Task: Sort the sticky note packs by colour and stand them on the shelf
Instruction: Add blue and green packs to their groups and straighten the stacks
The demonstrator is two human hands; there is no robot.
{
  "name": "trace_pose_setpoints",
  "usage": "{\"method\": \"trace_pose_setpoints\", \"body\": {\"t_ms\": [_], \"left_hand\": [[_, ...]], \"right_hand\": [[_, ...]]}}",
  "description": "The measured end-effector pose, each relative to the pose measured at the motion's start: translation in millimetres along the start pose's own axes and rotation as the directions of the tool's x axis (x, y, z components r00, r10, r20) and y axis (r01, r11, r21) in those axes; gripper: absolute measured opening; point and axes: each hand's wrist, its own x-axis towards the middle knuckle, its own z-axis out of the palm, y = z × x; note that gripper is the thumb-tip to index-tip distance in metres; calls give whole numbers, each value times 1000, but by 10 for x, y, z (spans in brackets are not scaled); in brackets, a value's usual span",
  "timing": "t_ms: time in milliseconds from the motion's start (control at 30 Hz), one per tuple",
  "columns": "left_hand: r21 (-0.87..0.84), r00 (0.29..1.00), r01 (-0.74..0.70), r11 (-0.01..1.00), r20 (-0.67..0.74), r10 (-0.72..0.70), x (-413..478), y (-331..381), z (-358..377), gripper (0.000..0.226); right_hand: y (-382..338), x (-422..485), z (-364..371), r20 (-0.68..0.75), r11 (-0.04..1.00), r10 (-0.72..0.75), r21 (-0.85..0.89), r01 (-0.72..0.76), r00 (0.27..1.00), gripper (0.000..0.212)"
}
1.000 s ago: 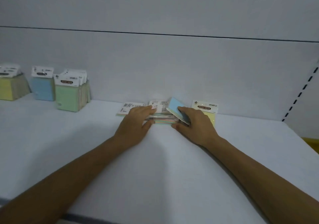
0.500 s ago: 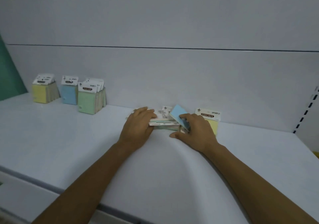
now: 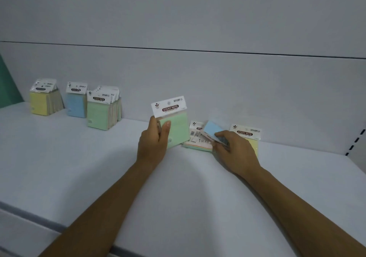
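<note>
Since a second ago my left hand (image 3: 153, 141) has lifted a green pack (image 3: 174, 126) off the loose heap (image 3: 198, 141) and now holds it upright, thumb across its face, just left of the heap. My right hand (image 3: 233, 150) is closed on a tilted blue pack (image 3: 213, 130) at the heap's right edge, beside a yellow pack (image 3: 247, 138) leaning on the back wall. Far left on the shelf (image 3: 79, 167) stand the sorted yellow row (image 3: 42, 100), the blue row (image 3: 76, 102) and the green row (image 3: 103, 109). My worry: pushing the green pack in too hard could topple the leaning green row, and pulling the blue one may scatter the heap.
</note>
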Motion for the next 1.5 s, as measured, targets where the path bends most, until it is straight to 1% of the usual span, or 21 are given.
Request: {"method": "trace_pose_setpoints", "body": {"t_ms": [67,167,233,300,367,433,500,567,600,667,767,800,867,967,1000,1033,1100,1200,1333,1400,1500], "left_hand": [[40,1000,-25,999,19,24,-7,18,10,43],[123,994,-107,987,14,106,-28,48,-1,31],[171,986,-165,971,-1,167,-50,97,-30,29],[162,979,-195,967,-30,202,-69,154,-51,28],[130,973,-222,966,-38,228,-82,180,-51,27],[103,964,-265,959,1,266,-103,194,-25,30],[68,958,-285,956,54,282,-147,201,21,31],[-24,978,-192,981,74,194,-171,225,53,33],[-98,989,-112,989,80,120,-163,223,64,36],[-247,989,39,968,145,-3,-140,204,72,41],[-355,946,183,917,317,-65,-196,212,107,29],[-364,926,220,905,371,-76,-229,226,123,28],[-376,898,269,887,432,-89,-264,239,145,28],[-401,897,287,870,430,-98,-242,255,131,21],[-395,897,284,874,430,-98,-239,261,123,21],[-388,896,279,878,434,-93,-243,268,119,19],[-360,897,273,892,430,-101,-256,251,134,15],[-355,901,280,892,419,-116,-264,263,142,28],[-436,907,260,861,417,-62,-279,321,121,78],[-361,914,196,912,405,-36,-299,357,100,74],[-185,914,118,976,404,-33,-325,367,83,43]], "right_hand": [[-4,-3,-9,-32,998,-27,-56,25,999,14],[-36,-21,-44,-148,994,22,-100,-38,989,23],[-83,-27,-105,-264,995,99,23,-96,960,27],[-153,-6,-183,-313,953,206,278,-118,927,31],[-271,0,-230,-272,827,324,547,-132,906,29],[-437,-35,-243,-154,676,386,719,-164,910,23],[-592,-97,-213,-38,583,318,796,-164,947,22],[-705,-157,-190,39,548,189,825,-138,981,24],[-733,-182,-178,40,561,127,821,-105,991,24],[-700,-204,-125,-64,688,14,725,36,998,20],[-576,-206,-25,-269,884,-104,415,213,958,13],[-542,-196,-3,-300,916,-100,345,205,949,14],[-489,-172,-5,-322,946,-30,298,131,946,32],[-456,-152,-36,-265,923,147,382,-36,953,75],[-457,-158,-42,-209,885,211,456,-96,955,80],[-464,-174,-42,-134,816,259,561,-142,956,75],[-435,-183,-5,2,688,273,699,-196,962,46],[-349,-172,45,7,712,210,684,-158,978,30],[-286,-167,92,-12,721,207,677,-145,978,29],[-253,-163,123,-26,741,215,656,-146,976,32],[-281,-175,107,-48,749,229,646,-144,972,41]]}}
